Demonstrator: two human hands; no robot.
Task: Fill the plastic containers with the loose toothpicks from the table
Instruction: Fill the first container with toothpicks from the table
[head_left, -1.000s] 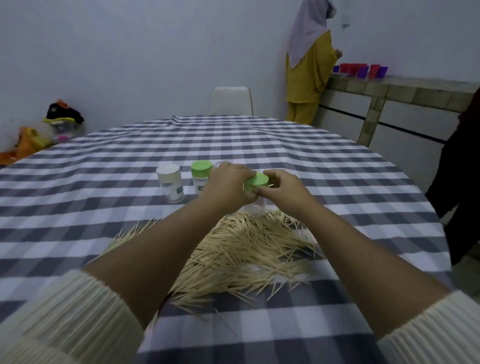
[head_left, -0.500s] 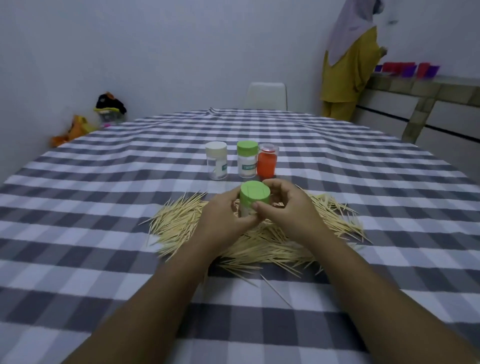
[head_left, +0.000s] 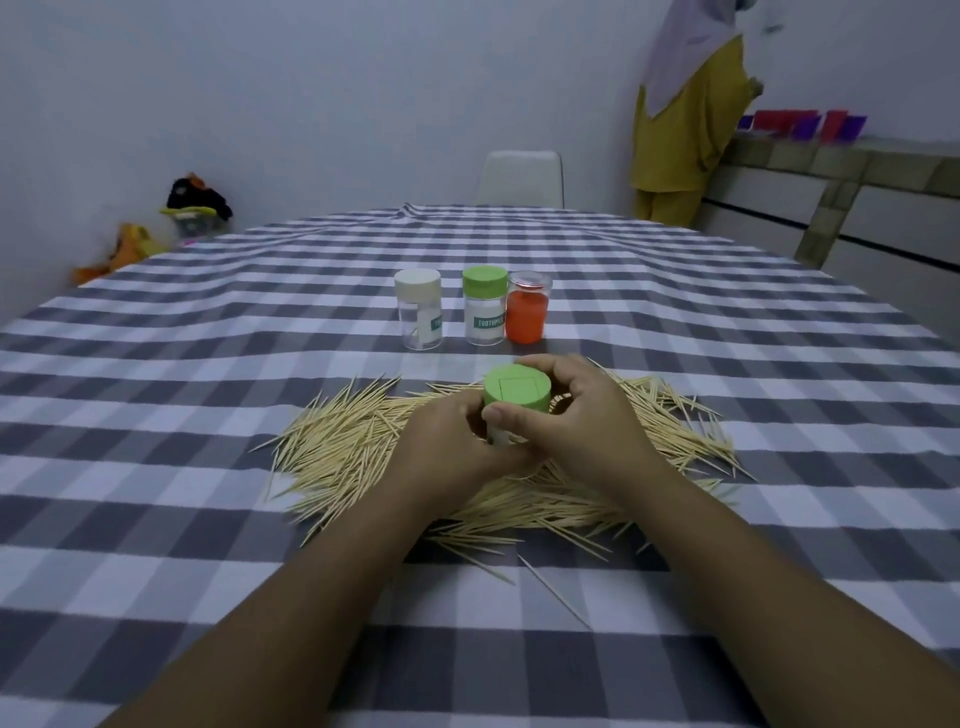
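Having been drawn back from beside the three standing containers (head_left: 470, 306), a green-lidded container (head_left: 514, 402) is being gripped by the left hand (head_left: 457, 449) and right hand (head_left: 582, 415) above the toothpick pile (head_left: 353, 447), apparently for opening.

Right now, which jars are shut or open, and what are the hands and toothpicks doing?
Held container: green lid on, over the pile.
Left hand: grips the held container.
Right hand: grips it at the lid.
White-lidded container: upright, closed.
Green-lidded container: upright, closed.
Orange container: upright; lid hard to tell.
Toothpicks: loose pile on the tablecloth.
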